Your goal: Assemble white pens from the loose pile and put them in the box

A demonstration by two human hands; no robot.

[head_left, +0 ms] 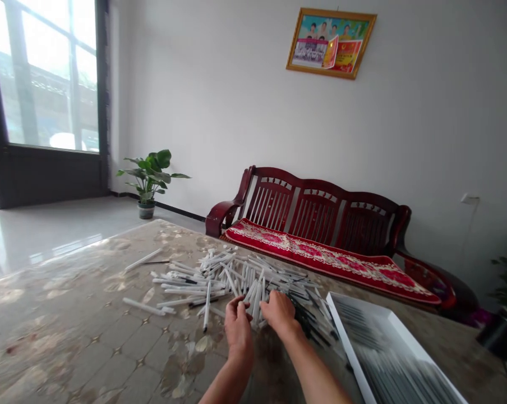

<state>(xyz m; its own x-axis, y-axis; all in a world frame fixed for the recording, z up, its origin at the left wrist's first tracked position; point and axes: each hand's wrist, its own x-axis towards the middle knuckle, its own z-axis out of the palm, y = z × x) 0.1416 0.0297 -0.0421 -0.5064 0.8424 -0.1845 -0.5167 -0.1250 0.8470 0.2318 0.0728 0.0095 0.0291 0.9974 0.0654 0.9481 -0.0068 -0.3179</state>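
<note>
Reaching: left hand, right hand, narrow among loose pens; grip unclear
Tray: rows already laid in
Remaining: big heap on table

Left hand palm down and curled, right hand palm down, just beside it, both reaching forward

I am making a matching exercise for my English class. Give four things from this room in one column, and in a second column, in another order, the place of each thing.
Things:
1. potted plant
2. red cushion
3. framed picture
4. white tray

Places:
A. on the patterned tabletop
B. on the wall
C. on the tiled floor
D. on the wooden bench

Right pairs: 1-C, 2-D, 3-B, 4-A.
</note>
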